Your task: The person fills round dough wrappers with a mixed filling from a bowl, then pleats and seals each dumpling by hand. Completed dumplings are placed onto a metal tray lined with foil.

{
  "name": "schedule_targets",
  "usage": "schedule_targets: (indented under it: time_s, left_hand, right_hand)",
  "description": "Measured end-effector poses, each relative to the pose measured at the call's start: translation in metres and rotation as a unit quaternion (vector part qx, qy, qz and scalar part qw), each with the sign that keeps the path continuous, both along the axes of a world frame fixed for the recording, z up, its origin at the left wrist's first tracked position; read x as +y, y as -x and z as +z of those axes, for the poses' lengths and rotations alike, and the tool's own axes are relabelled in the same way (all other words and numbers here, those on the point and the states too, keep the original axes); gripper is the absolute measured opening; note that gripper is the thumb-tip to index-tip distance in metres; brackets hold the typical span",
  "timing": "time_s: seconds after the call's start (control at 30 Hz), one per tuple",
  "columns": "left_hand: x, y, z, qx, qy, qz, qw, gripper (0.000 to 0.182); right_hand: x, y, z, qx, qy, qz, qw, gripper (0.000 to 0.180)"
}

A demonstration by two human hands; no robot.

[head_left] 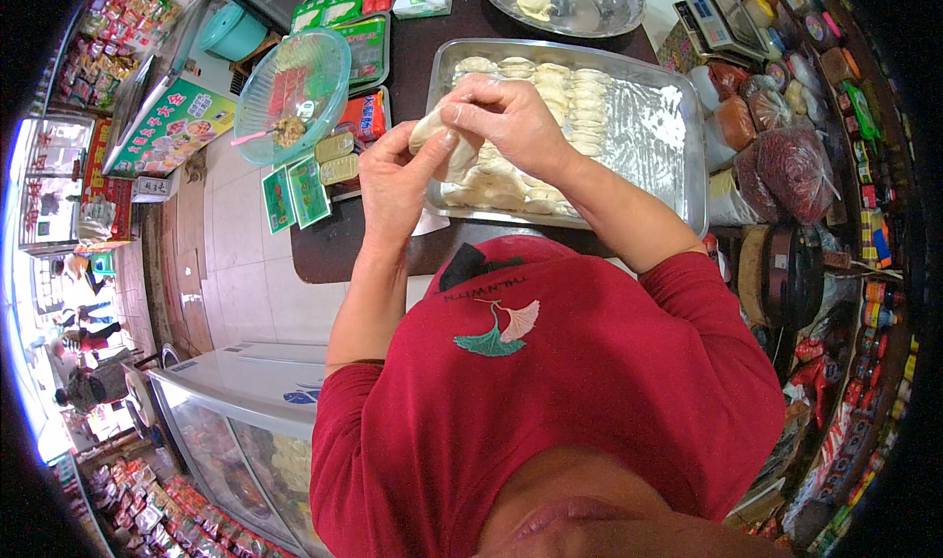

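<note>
Between my hands, above the near left part of a metal tray (pixel 696 182), is a folded piece of dough (pixel 458 156). My left hand (pixel 405 171) grips its left side, thumb against the front. With bent fingers my right hand (pixel 501 119) pinches its upper edge. Rows of shaped dumplings (pixel 587 108) lie in the tray, whose right part is dusted with white flour (pixel 663 116). Left of my hands stands a clear bluish plastic bowl (pixel 335 64) holding some filling (pixel 289 131) and a pink-handled spoon (pixel 254 137).
Behind the tray a large steel bowl (pixel 589 5) holds a lump of dough (pixel 534 5). A kitchen scale (pixel 711 20) and bagged goods (pixel 796 171) stand at the right. Green packets (pixel 309 189) lie by the table's left edge. A glass-sided freezer (pixel 243 381) stands lower left.
</note>
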State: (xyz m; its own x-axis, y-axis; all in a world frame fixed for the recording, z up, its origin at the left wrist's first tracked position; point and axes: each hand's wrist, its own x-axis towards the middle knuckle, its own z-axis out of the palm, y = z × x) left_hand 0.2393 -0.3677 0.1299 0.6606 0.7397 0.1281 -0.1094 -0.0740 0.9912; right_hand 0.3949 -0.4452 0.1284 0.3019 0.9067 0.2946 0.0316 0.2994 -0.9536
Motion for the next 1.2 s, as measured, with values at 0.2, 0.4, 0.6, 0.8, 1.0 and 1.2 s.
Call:
schedule_targets:
  time_s: [0.2, 0.4, 0.6, 0.8, 1.0, 1.2]
  left_hand:
    - [0.007, 0.003, -0.001, -0.015, 0.03, -0.001, 0.999, 0.021]
    - [0.004, 0.001, -0.001, -0.031, 0.049, -0.009, 0.998, 0.021]
    - [0.006, 0.003, 0.001, -0.033, 0.084, -0.023, 0.996, 0.023]
    - [0.008, 0.002, -0.005, -0.053, 0.117, -0.037, 0.991, 0.025]
    - [0.009, 0.002, -0.005, -0.096, 0.168, -0.027, 0.981, 0.024]
    - [0.007, 0.0, -0.004, -0.107, 0.174, -0.015, 0.979, 0.022]
  right_hand:
    - [-0.002, -0.005, -0.001, 0.072, 0.091, -0.008, 0.993, 0.024]
    - [-0.003, -0.009, -0.001, -0.031, 0.046, -0.028, 0.998, 0.022]
    - [0.002, -0.005, 0.002, 0.047, 0.034, -0.032, 0.998, 0.019]
    - [0.001, -0.008, 0.0, -0.024, 0.076, 0.011, 0.997, 0.021]
    - [0.005, -0.009, -0.011, 0.071, 0.052, 0.012, 0.996, 0.032]
    - [0.0, -0.01, -0.019, 0.144, 0.106, 0.074, 0.981, 0.028]
